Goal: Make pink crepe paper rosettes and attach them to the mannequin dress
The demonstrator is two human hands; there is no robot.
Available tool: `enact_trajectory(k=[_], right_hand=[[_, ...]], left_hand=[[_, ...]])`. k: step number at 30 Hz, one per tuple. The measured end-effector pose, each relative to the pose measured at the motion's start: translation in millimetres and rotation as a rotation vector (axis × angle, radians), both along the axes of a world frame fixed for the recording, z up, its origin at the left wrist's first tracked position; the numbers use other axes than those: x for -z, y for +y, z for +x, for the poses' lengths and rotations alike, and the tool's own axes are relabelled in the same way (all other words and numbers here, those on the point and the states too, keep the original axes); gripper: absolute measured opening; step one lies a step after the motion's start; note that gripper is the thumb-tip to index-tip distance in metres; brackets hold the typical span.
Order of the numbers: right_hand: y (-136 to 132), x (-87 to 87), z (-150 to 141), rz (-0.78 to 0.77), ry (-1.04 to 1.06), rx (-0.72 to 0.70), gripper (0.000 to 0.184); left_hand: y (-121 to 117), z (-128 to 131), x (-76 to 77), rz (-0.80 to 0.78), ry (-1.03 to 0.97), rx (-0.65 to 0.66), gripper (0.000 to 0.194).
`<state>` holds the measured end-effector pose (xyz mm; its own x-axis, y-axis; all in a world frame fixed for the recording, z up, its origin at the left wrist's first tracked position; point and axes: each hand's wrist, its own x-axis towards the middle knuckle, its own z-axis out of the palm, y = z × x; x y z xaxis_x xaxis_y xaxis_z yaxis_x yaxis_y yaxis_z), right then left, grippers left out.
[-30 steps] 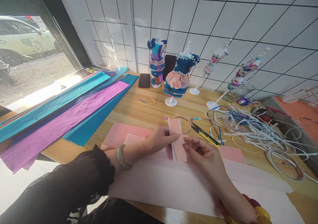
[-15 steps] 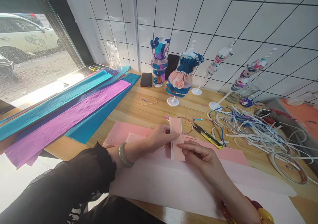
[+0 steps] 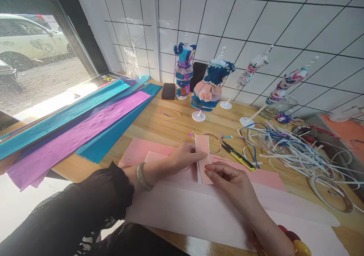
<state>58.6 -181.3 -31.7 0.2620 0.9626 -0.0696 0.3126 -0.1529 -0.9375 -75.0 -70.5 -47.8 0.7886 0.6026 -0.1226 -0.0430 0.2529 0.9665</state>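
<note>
Between my hands is a narrow folded strip of pink paper (image 3: 202, 147) with white edges, held upright above the table. My left hand (image 3: 184, 158) grips its left side, the thumb lying across the front and the fingers behind it. At the lower right edge, my right hand (image 3: 231, 177) pinches the strip between thumb and fingertips. Beneath both hands lie large pale pink sheets (image 3: 193, 214). A darker pink sheet (image 3: 139, 152) shows under them toward the back.
Black-and-yellow scissors (image 3: 238, 155) lie right of the strip, near a tangle of white and blue strips (image 3: 295, 150). Small dressed mannequins (image 3: 209, 85) stand along the tiled wall. Long purple paper (image 3: 85, 133) and blue paper (image 3: 116, 131) lie left. A phone (image 3: 168, 91) rests behind.
The fingertips of my right hand have shifted slightly on the lower right edge of the strip. My left hand keeps its grip, and the view has moved a little.
</note>
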Motion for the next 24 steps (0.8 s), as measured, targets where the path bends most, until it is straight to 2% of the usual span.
enact_trajectory(k=[8, 16, 24], right_hand=[[-1, 2.4, 0, 0.022, -0.021, -0.047, 0.019], [-3, 5.1, 1, 0.009, -0.043, -0.095, 0.02], [-3, 2.8, -2, 0.06, -0.044, -0.17, 0.017]], left_hand=[[0, 0, -3.4, -0.087, -0.122, 0.035, 0.024], [1, -1, -5.8, -0.126, -0.104, -0.012, 0.023], [-2, -2, -22.3, -0.111, -0.022, -0.11, 0.027]])
